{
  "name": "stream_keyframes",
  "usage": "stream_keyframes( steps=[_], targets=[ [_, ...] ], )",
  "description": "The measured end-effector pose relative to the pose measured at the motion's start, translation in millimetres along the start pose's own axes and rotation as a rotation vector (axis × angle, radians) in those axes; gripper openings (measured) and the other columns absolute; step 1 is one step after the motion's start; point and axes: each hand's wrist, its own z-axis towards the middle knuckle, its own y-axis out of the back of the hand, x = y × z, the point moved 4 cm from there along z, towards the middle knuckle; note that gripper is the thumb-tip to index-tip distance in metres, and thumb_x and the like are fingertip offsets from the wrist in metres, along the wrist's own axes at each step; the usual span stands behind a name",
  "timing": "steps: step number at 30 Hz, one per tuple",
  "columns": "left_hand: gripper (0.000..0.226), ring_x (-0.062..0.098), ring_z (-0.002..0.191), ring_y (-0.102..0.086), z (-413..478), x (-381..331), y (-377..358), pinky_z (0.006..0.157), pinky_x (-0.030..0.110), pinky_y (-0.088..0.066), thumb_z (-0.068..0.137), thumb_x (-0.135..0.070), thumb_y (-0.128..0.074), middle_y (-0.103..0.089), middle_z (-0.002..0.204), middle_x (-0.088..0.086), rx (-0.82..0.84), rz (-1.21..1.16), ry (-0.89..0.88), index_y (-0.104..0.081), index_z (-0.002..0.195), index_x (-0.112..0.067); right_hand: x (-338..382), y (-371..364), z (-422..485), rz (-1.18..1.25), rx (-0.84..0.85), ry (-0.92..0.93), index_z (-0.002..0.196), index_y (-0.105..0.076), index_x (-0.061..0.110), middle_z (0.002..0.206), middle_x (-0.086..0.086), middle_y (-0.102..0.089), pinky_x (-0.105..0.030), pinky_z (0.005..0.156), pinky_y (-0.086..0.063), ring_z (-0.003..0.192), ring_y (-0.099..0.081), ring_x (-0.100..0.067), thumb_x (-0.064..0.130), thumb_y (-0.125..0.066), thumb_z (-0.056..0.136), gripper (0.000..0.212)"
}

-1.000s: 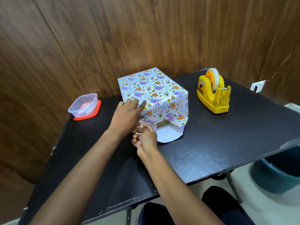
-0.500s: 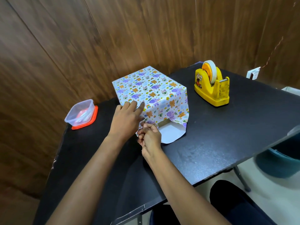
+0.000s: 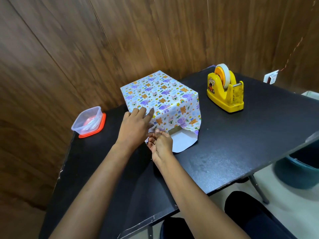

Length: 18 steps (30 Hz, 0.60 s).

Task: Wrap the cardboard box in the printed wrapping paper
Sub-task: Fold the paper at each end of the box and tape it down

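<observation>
Left hand [image 3: 135, 125] lay flat, fingers pointing to 1 o'clock; right hand [image 3: 162, 144], at its 4 o'clock, pinched wrapping paper [image 3: 160, 94]

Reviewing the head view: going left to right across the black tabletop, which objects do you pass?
Clear plastic container on an orange lid → box draped in printed wrapping paper → yellow tape dispenser.

Box [image 3: 174, 131] mostly under wrapping paper [image 3: 160, 94]; bin [image 3: 296, 173] cropped right
</observation>
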Motion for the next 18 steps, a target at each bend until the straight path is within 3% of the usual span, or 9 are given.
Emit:
stream_keyframes(
  steps=[3,14,18],
  targets=[
    [0.058,0.027,0.068,-0.057,1.4,1.0,-0.4,0.055,0.032,-0.042,0.063,-0.025,-0.084,-0.061,0.084,0.01,0.005,0.001,-0.001,-0.065,0.115,-0.008,0.9,-3.7,4.5,0.039,-0.025,-0.053,0.082,-0.049,0.013,0.047,0.003,-0.058,-0.017,0.044,-0.033,0.035,-0.047,-0.008,0.01,-0.039,0.1,0.021],
    [0.055,0.028,0.068,-0.056,0.8,1.9,-1.4,0.054,0.033,-0.04,0.066,-0.022,-0.082,-0.06,0.085,0.01,-0.022,-0.002,-0.013,-0.064,0.116,-0.007,-1.6,-5.9,6.7,0.047,-0.056,-0.029,0.075,-0.053,0.011,0.039,0.005,-0.057,-0.014,0.039,-0.037,0.029,-0.046,-0.006,0.013,-0.044,0.099,0.026],
    [0.047,0.027,0.067,-0.056,1.6,1.4,-2.1,0.056,0.03,-0.038,0.072,-0.025,-0.065,-0.06,0.084,0.009,-0.042,0.002,-0.008,-0.065,0.115,-0.008,-0.5,-4.9,6.1,0.043,-0.038,-0.043,0.072,-0.054,0.011,0.039,0.005,-0.057,-0.017,0.04,-0.045,0.031,-0.052,-0.007,0.016,-0.044,0.1,0.03]
  ],
)
